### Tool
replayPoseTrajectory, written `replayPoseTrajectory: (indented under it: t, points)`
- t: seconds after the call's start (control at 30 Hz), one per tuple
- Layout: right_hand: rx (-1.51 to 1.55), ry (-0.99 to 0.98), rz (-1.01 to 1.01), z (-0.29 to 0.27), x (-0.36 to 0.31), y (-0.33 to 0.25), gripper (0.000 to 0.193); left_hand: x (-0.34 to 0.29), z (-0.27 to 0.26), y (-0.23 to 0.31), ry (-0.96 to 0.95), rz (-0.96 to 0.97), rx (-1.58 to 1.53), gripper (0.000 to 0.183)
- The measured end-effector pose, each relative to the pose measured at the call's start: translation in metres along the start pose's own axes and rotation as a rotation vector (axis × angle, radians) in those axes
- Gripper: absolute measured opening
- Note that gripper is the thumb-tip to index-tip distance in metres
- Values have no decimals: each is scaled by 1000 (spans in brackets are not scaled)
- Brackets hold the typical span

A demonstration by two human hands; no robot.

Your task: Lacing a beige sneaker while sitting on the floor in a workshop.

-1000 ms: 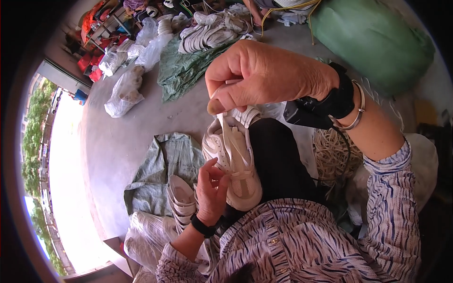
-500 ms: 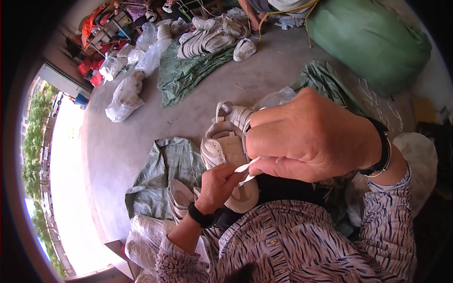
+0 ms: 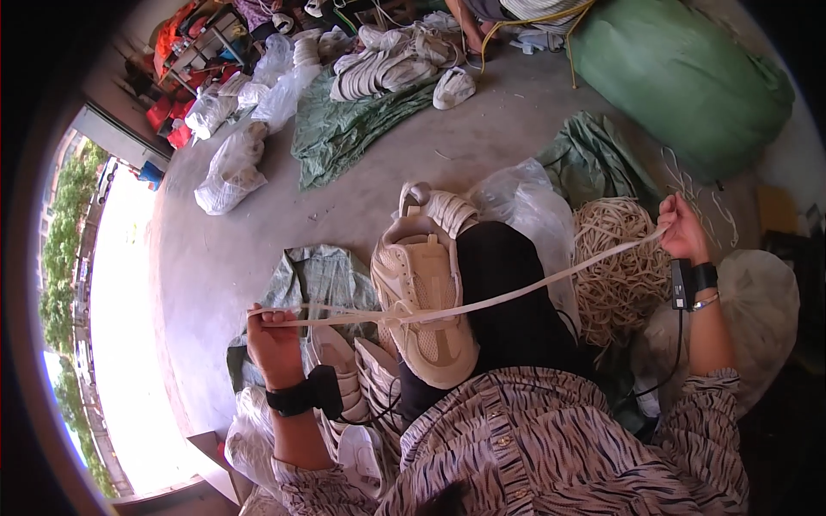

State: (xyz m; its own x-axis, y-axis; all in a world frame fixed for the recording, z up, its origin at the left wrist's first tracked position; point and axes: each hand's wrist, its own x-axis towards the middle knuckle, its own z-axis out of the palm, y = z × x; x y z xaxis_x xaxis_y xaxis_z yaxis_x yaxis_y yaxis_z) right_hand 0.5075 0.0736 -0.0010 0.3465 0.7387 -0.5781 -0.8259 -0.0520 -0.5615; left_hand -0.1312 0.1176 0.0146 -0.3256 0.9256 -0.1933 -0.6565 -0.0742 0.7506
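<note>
A beige shoe lies on my lap, toe toward me and heel away. A long pale shoelace stretches across it, passing through the holes near its toe end. Out to the left, my left hand is closed on one end of the lace. Far to the right, my right hand pinches the other end. The lace runs nearly taut between the two hands. Below my right hand lies a big tangled heap of laces.
More shoes stand stacked beside my left forearm. Clear plastic bags lie past my knee. A green sheet with piled shoes is farther off. A large green sack sits at the far right. Another person's leg shows at the top.
My hands were close together over the shoe with the lace between them. They have moved wide apart, left and right, drawing the lace out and uncovering the shoe and lace heap.
</note>
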Motion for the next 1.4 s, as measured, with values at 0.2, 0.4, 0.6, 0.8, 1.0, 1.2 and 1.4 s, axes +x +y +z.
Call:
replayPoseTrajectory:
  t: [0.2,0.4,0.6,0.8,1.0,1.2,1.4]
  points:
    - [-687,374,-508,-162,57,-96,35,51,-176,164,374,25,53,24]
    - [-1330,566,-288,-131,66,-72,34,29,-256,231,880,189,404,30]
    - [-1166,-545,-244,93,-30,113,29,-6,-53,44,142,-104,593,30]
    - [-1385,-955,-489,139,-89,197,6,-58,64,-87,-452,56,953,30]
    - [-1694,-994,-564,133,-101,215,13,-86,65,-77,-855,391,1545,19]
    - [-1699,-966,-629,137,-95,223,14,-88,58,-73,-652,123,1186,13]
    - [-1741,-950,-691,139,-96,225,12,-91,64,-79,-410,-141,816,15]
